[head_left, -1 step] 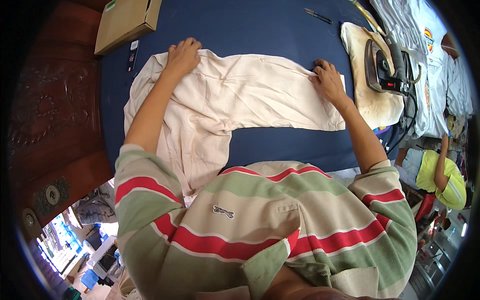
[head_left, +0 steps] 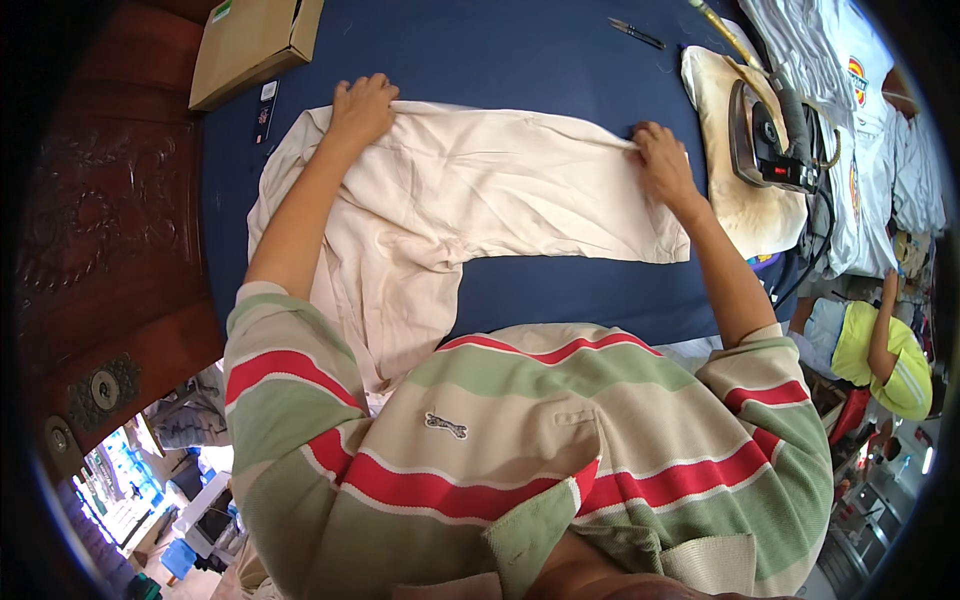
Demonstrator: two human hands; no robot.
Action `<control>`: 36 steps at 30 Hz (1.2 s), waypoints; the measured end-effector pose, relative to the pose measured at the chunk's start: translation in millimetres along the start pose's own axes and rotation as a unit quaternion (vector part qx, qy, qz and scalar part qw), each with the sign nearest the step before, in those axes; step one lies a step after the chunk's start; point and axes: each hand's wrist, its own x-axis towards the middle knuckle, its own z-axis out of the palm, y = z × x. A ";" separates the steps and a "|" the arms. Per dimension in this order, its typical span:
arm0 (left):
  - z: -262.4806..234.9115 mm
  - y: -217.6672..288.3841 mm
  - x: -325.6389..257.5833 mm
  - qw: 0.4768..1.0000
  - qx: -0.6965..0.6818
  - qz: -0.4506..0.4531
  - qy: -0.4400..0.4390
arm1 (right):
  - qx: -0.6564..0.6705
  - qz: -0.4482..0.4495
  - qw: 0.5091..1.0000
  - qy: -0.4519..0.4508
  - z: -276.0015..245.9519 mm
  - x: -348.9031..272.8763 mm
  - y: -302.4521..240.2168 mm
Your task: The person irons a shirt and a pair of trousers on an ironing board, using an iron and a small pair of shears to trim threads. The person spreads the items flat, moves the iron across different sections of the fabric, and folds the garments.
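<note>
A pair of cream trousers [head_left: 500, 190] lies on the dark blue table cover. One leg stretches rightward; the rest bunches in folds at the left and hangs toward my body. My left hand [head_left: 364, 108] grips the far edge of the cloth near its left end, fingers curled over it. At the far right end of that edge, the fingers of my right hand [head_left: 662, 162] are closed on the cloth, slightly blurred by motion. Between my hands the far edge runs nearly straight, with a few creases below it.
An iron [head_left: 770, 140] stands on a scorched cream pad [head_left: 745, 215] at the right, beside hanging light shirts [head_left: 850, 110]. Thread snips [head_left: 637, 33] lie at the back. A cardboard box [head_left: 250, 50] and a small dark packet [head_left: 265, 112] sit back left. Someone in yellow [head_left: 880, 355] is far right.
My left hand has shifted slightly left and my right hand slightly right. The far edge of the trousers between them is straighter and tauter.
</note>
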 end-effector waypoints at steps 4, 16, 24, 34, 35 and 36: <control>4.5 1.6 14.4 0.996 -0.001 -0.075 0.049 | 0.000 0.056 0.998 0.043 -4.2 2.9 21.4; 33.0 67.6 -30.1 0.976 -0.146 -0.153 0.049 | -0.070 -0.033 0.997 0.014 19.4 -26.8 -28.4; -7.8 138.0 -83.0 0.969 -0.176 -0.034 0.171 | 0.076 -0.088 0.991 0.059 -0.8 -30.4 -48.4; 8.7 155.6 -142.9 0.962 -0.196 0.083 0.173 | 0.161 -0.241 0.956 -0.037 -2.4 -73.1 -29.1; 7.3 153.1 -142.6 0.962 -0.201 0.091 0.159 | 0.157 -0.264 0.951 -0.034 -6.4 -72.5 -31.0; 5.8 149.9 -142.8 0.963 -0.206 0.098 0.144 | 0.154 -0.288 0.945 -0.031 -9.4 -72.5 -32.7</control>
